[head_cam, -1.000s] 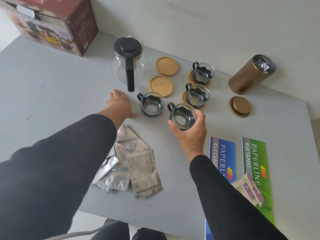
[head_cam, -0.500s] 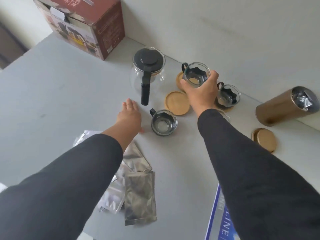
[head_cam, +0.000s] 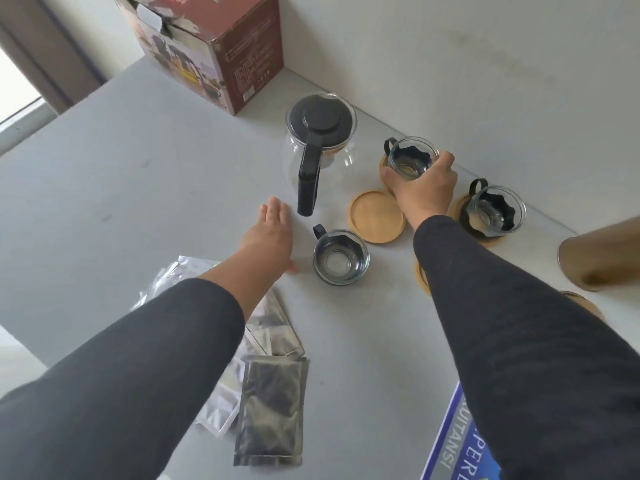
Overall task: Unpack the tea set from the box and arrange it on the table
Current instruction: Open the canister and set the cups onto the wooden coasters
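Note:
My right hand (head_cam: 422, 188) grips a glass cup with a black holder (head_cam: 410, 157), set on or just over a wooden coaster (head_cam: 383, 169) near the wall. A bare wooden coaster (head_cam: 376, 216) lies just in front of it. Another cup (head_cam: 341, 257) stands on the grey table (head_cam: 138, 174) beside my left hand (head_cam: 270, 237), which rests flat with straight fingers. A further cup (head_cam: 493, 211) sits on its coaster to the right. The glass teapot (head_cam: 320, 147) with a black lid stands behind. The brown tea set box (head_cam: 221, 53) is at the back.
Several silver foil sachets (head_cam: 270, 407) lie near the front under my left arm. A gold canister (head_cam: 602, 258) lies on its side at the right edge. A blue booklet (head_cam: 453, 441) sits bottom right. The white wall runs close behind the tea set.
My right hand carried the cup from the front of the table to the far coaster and lowered it there. My left hand stayed flat beside the near cup.

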The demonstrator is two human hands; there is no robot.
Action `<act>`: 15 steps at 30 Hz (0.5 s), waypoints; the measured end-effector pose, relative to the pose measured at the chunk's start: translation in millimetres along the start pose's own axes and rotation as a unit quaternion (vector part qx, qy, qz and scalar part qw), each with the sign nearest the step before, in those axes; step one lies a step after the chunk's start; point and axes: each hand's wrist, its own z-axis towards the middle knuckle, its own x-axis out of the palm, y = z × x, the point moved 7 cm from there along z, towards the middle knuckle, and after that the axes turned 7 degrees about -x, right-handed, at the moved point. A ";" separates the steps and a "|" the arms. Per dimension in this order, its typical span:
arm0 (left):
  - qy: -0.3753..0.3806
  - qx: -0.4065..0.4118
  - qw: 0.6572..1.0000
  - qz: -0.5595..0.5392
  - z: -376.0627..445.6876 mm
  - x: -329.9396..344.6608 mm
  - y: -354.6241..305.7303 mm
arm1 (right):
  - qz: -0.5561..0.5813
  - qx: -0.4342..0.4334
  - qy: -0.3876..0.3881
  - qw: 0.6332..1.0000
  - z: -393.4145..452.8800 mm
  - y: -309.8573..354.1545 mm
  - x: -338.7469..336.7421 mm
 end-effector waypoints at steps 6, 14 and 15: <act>0.008 0.001 1.000 0.002 -2.2 -1.2 0.6 | -0.029 0.002 0.022 0.999 1.4 -0.8 -7.0; 0.005 0.010 1.000 0.023 -7.2 -4.7 1.3 | 0.021 -0.146 -0.107 0.983 -72.8 48.8 -39.4; 0.006 0.014 1.000 0.021 -8.0 -5.4 1.1 | 0.017 -0.161 -0.101 0.982 -87.8 53.0 -37.0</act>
